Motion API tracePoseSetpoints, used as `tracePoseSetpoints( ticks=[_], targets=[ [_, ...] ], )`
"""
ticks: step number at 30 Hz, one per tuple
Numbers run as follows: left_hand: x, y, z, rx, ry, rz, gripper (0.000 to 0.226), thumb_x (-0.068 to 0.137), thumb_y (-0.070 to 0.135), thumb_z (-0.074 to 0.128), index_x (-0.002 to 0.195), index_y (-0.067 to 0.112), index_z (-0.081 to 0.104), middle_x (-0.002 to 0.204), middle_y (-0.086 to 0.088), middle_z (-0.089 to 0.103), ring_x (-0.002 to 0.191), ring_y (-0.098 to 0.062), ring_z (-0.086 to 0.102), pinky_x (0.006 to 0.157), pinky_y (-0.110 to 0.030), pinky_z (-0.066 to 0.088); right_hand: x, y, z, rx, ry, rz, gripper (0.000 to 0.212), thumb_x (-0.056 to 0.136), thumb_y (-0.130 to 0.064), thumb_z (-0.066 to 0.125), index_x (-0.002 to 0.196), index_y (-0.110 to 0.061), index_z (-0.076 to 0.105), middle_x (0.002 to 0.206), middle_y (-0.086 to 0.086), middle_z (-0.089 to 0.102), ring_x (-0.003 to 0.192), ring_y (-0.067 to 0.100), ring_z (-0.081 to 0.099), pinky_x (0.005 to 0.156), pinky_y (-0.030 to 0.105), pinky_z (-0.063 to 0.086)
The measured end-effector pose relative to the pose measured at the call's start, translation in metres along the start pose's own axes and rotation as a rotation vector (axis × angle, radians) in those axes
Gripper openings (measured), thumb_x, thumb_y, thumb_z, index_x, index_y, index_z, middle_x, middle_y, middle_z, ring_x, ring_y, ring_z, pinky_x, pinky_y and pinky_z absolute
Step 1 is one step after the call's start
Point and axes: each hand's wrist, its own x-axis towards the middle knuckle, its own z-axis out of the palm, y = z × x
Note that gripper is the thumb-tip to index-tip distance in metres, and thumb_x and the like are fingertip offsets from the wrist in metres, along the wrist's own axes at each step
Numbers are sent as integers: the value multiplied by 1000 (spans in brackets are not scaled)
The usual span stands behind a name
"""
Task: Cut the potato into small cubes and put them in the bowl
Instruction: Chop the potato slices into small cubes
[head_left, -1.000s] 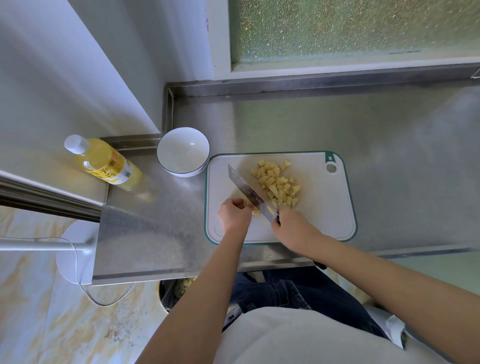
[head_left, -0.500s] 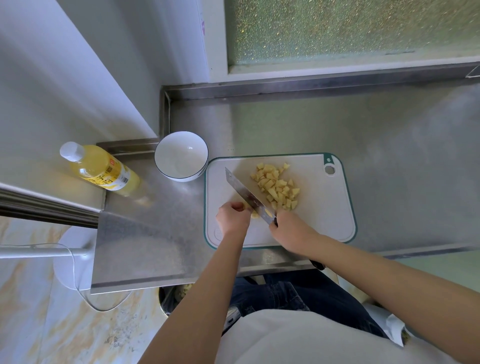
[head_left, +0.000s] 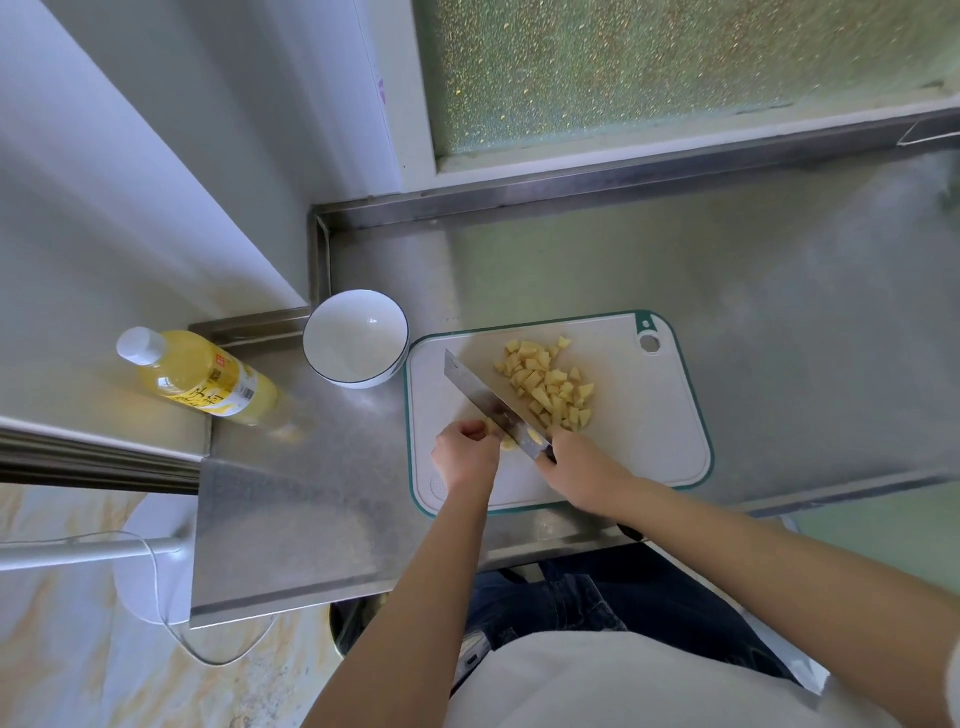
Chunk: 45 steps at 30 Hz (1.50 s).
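A white cutting board (head_left: 639, 441) with a green rim lies on the steel counter. A heap of yellow potato cubes (head_left: 548, 384) sits on its far middle. My right hand (head_left: 582, 470) grips the handle of a cleaver (head_left: 483, 397), whose blade slants up-left across the board. My left hand (head_left: 465, 454) has curled fingers holding a small piece of potato (head_left: 506, 441) against the blade's left side; most of that piece is hidden. An empty white bowl (head_left: 356, 338) with a dark rim stands just left of the board's far corner.
A bottle of yellow liquid (head_left: 200, 379) with a white cap lies tilted left of the bowl. The steel counter (head_left: 779, 312) stretches right of the board, with a raised back lip under a frosted window. The counter's front edge runs close under my wrists.
The hands and cleaver stay in almost the same place on the board; the blade shifts slightly. The cube heap and bowl have not moved.
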Motion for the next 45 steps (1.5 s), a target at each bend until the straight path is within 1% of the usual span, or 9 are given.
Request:
tracePoseSetpoints(
  ticks=[7, 11, 14, 18, 25, 30, 35, 42, 45],
  targets=[
    [-2, -6, -2, 90, -46, 146, 30, 82, 12, 65, 110, 8, 55, 98, -4, 59, 88, -19, 58, 76, -29, 48, -13, 6, -10, 79, 63, -108, 23, 94, -15, 42, 72, -14, 36, 60, -1, 37, 55, 15, 34, 51, 24, 25],
    [-3, -6, -13, 407, -116, 509, 49, 78, 5, 63, 122, 9, 42, 119, -6, 41, 106, -20, 45, 87, -27, 42, -21, 13, -20, 120, 125, -129, 17, 94, -17, 41, 84, -4, 46, 59, 2, 39, 51, 15, 33, 52, 25, 28],
    [6, 2, -22, 770, -252, 812, 63, 74, 1, 57, 132, 19, 40, 135, -2, 36, 122, -23, 33, 102, -33, 33, -22, 17, -27, 118, 180, -110, 25, 94, -15, 43, 69, -17, 40, 58, 0, 41, 51, 12, 35, 47, 19, 29],
    [15, 12, -22, 1150, -431, 983, 58, 87, 6, 55, 138, 26, 36, 146, 2, 31, 130, -23, 27, 104, -34, 29, -22, 21, -30, 176, 199, -27, 29, 93, -16, 44, 65, -21, 35, 61, 0, 43, 53, 14, 36, 50, 25, 28],
    [15, 15, -16, 1078, -383, 950, 46, 86, 8, 60, 127, 22, 49, 131, -3, 42, 115, -24, 38, 94, -36, 44, -26, 27, -28, 187, 190, 10, 30, 92, -14, 45, 65, -19, 33, 60, 0, 40, 54, 14, 34, 50, 24, 26],
    [4, 9, -10, 923, -221, 717, 39, 84, 19, 61, 122, 16, 48, 120, -8, 41, 110, -27, 43, 82, -37, 48, -26, 27, -24, 148, 163, 34, 32, 93, -15, 45, 64, -20, 33, 61, -2, 41, 55, 12, 36, 49, 22, 27],
    [-6, 1, -4, 718, -133, 547, 38, 84, 28, 63, 116, 14, 47, 114, -8, 38, 98, -30, 52, 79, -40, 50, -26, 24, -19, 68, 126, 33, 34, 94, -16, 44, 62, -22, 33, 62, -3, 42, 69, 23, 42, 48, 25, 24],
    [-1, -14, -11, 554, -147, 484, 49, 78, 12, 69, 122, 12, 50, 121, -8, 39, 97, -29, 56, 84, -37, 50, -21, 21, -13, 22, 84, 3, 34, 95, -16, 43, 63, -22, 31, 62, -3, 40, 62, 19, 42, 48, 19, 24],
    [1, -15, -12, 473, -147, 471, 46, 77, 6, 69, 120, 8, 53, 121, -9, 41, 93, -26, 56, 85, -34, 50, -22, 19, -9, 25, 62, 1, 25, 95, -16, 42, 71, -17, 37, 66, -3, 41, 62, 15, 43, 53, 25, 30]
  ],
)
